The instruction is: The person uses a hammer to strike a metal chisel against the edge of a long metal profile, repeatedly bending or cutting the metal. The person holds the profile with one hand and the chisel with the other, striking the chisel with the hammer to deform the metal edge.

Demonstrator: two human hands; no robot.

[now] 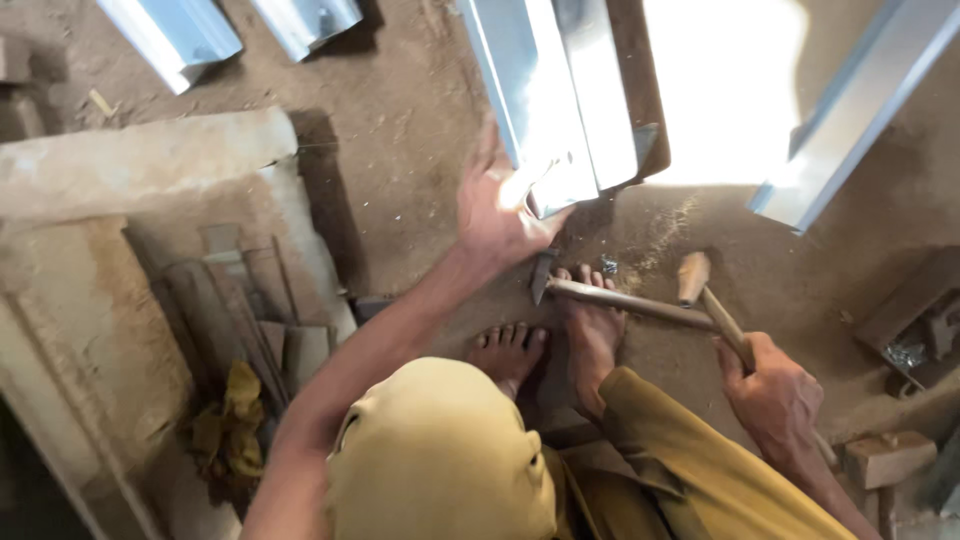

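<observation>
Person seen from above: mustard-yellow garment [690, 470] across the lower middle and lower right of the frame, with seams and folds. Forearms bare; left hand [497, 215], right hand [775, 395] ungloved. Feet [592, 330] bare.

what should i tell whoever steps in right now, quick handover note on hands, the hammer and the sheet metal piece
Left hand: palm pressed against the near end of the folded sheet-metal piece, steadying it on the dirt floor.
Right hand: gripping the wooden handle of the hammer, whose head sits low, just below the piece's end and above the bare feet.
A second hammer lies on the floor beside it.
Done: piece already folded along its length.
Left: cannot tell how much shaping of the near end remains.
</observation>
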